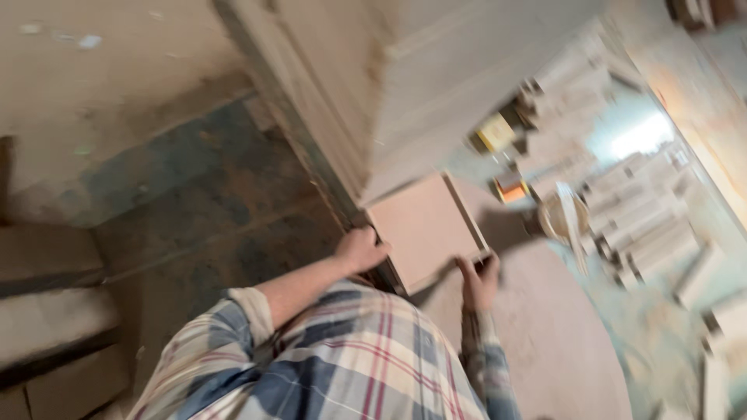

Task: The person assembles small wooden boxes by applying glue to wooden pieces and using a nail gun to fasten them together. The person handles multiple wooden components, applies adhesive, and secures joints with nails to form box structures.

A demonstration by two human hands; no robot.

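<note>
1. Left hand (359,249) grips the near-left corner of a square wooden panel (424,227); right hand (480,281) clasps its near-right corner.
2. Panel lies flat at the counter (545,342) edge, beneath stacked boards (436,93); image blurred.

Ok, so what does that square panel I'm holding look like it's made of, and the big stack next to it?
The square panel, gripped by the left hand and right hand, looks like a sheet of wood or fibreboard: flat, pale pinkish-tan, matte, no visible grain, though the picture is blurred. The tall stack of boards looks like the same pale, unfinished sheet material, with thin layered edges showing.
</note>
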